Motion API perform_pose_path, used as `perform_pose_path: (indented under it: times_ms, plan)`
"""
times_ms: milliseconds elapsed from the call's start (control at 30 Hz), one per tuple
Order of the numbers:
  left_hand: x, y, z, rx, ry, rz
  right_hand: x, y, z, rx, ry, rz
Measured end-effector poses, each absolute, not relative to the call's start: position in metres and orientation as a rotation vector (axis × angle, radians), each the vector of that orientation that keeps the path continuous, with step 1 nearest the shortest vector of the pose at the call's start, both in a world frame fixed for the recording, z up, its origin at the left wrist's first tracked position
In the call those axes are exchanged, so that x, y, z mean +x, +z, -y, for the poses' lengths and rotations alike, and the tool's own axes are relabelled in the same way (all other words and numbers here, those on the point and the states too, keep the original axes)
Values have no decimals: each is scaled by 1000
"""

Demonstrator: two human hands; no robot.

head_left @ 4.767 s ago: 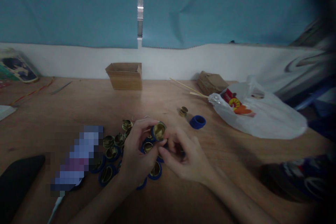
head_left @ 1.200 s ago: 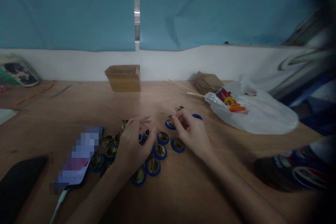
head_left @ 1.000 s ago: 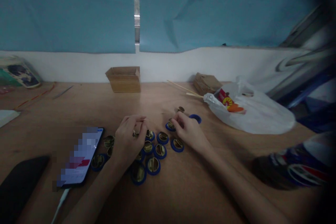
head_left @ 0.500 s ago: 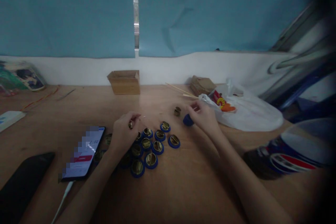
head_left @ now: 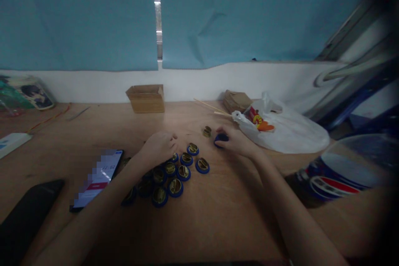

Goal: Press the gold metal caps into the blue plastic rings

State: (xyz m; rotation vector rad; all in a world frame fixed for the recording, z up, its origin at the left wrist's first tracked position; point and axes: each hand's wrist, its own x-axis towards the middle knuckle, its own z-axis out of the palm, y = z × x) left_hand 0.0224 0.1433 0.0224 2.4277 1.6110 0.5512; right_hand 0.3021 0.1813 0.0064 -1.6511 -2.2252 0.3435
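Fingers curled together, my left hand hovers at the far edge of a cluster of round blue pieces with brass-coloured, brooch-like backs. What it pinches, if anything, is hidden. My right hand grips a blue round piece between thumb and fingers, low over the table. Just left of that hand lies a small stack of loose brass-coloured backs. Another blue piece with a brass-coloured back lies at the right edge of the cluster.
Left of the cluster are a lit phone and a black flat object. An open cardboard box stands by the wall. At right are a white plastic bag, a crumpled brown packet and a Pepsi cup.
My left hand has moved right, and the brass-coloured piece seen in it before is hidden now. My right hand has shifted slightly left, showing more of the blue piece. The view has shifted a little.
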Motion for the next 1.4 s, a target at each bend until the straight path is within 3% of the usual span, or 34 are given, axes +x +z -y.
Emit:
perform_pose_path:
  times_ms: [233,400,900,1200,1400]
  plan:
    - [31,25,-192,2382,19,-1687,302,3,-181,-1695,263,2249]
    - [21,20,-203,2360,-153,-1754,301,2,-182,-1711,242,2264]
    - [130,13,-217,2528,233,-1376,299,3,-179,-1765,212,2249]
    - [99,17,-203,2280,641,-1366,306,4,-182,-1589,263,2201]
    - [48,40,-146,1987,825,-1150,300,18,-180,-1512,218,2008]
